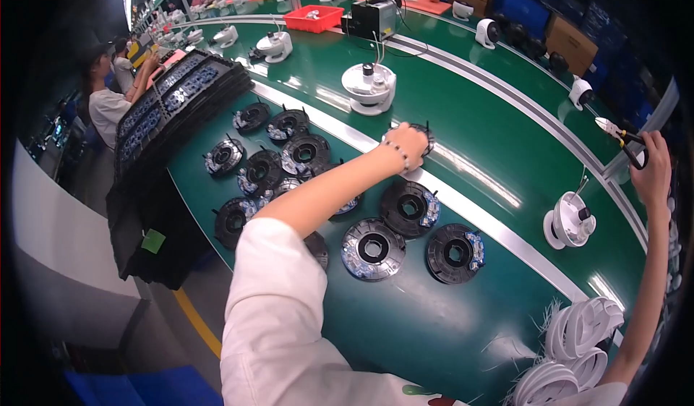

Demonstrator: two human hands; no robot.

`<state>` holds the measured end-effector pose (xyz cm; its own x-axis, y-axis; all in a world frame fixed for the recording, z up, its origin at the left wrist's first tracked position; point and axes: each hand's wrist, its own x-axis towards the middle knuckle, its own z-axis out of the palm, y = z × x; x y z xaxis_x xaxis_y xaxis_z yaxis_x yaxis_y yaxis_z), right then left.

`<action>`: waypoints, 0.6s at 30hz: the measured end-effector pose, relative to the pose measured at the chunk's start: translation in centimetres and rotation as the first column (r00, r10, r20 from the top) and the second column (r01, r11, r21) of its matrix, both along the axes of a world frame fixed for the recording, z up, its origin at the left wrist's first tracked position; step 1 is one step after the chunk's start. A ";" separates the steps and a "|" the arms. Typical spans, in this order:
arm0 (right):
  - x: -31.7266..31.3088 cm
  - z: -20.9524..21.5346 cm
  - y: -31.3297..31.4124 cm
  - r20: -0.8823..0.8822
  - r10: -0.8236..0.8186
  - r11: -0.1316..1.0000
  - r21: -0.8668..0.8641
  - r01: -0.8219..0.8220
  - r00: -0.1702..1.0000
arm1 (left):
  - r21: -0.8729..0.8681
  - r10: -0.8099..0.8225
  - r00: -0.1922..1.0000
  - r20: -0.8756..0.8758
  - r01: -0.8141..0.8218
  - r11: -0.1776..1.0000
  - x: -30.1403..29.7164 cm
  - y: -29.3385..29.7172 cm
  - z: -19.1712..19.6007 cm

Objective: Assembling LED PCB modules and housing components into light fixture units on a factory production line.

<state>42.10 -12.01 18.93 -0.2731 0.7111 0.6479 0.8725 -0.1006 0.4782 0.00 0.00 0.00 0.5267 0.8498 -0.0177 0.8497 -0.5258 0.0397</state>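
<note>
My left hand [405, 148], with a beaded bracelet at its wrist, is stretched forward over the metal strip. Its fingers are closed around a black disc-shaped part [429, 135], mostly hidden by the hand, with a thin prong standing up. Below my left arm lie more black round housings with small circuit boards, such as one black housing [455, 254] and a silver-topped housing [373, 249]. At the far right my right hand [653, 167] is closed on the handles of a pair of cutting pliers [616, 133], whose jaws point left.
White device bases with upright wires stand along the green conveyor, one white base [369, 88] ahead and another white base [571, 219] at right. White plastic rings [578, 326] are stacked at front right. Black trays [181, 102] with circuit boards are stacked at left. Co-workers sit beyond.
</note>
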 end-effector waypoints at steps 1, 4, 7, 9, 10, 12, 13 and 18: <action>-0.5 0.2 0.2 0.010 0.057 0.998 0.037 -0.057 0.998 | 0.039 0.007 0.998 0.064 -0.009 0.999 -1.0 -0.8 0.0; -4.1 -0.4 0.6 -0.018 0.150 0.987 0.067 -0.149 0.989 | 0.018 0.044 0.999 0.012 -0.044 0.999 -4.9 -2.9 -0.4; -8.4 0.1 1.0 -0.059 0.246 0.969 0.032 -0.245 0.967 | -0.048 0.041 0.999 -0.002 -0.041 0.998 -6.7 -3.6 -1.2; -11.0 -0.6 2.0 -0.101 0.320 0.947 0.005 -0.322 0.942 | -0.053 0.018 0.999 0.043 -0.016 0.998 -7.9 -3.8 -1.4; -12.7 -0.9 2.4 -0.113 0.331 0.942 -0.018 -0.335 0.937 | -0.054 0.030 0.998 0.062 -0.027 0.998 -8.5 -4.3 -1.1; -15.2 -1.7 3.4 -0.107 0.391 0.918 -0.030 -0.396 0.914 | -0.020 -0.002 0.994 0.113 0.005 1.000 -9.6 -5.1 -0.5; -15.0 -2.2 4.1 -0.052 0.448 0.894 0.006 -0.449 0.892 | -0.011 -0.044 0.995 0.091 0.045 0.999 -9.6 -5.4 -0.2; -14.3 -5.3 8.1 -0.104 0.351 0.936 -0.001 -0.353 0.931 | -0.031 -0.090 0.996 -0.012 0.089 0.996 -8.3 -4.3 -2.9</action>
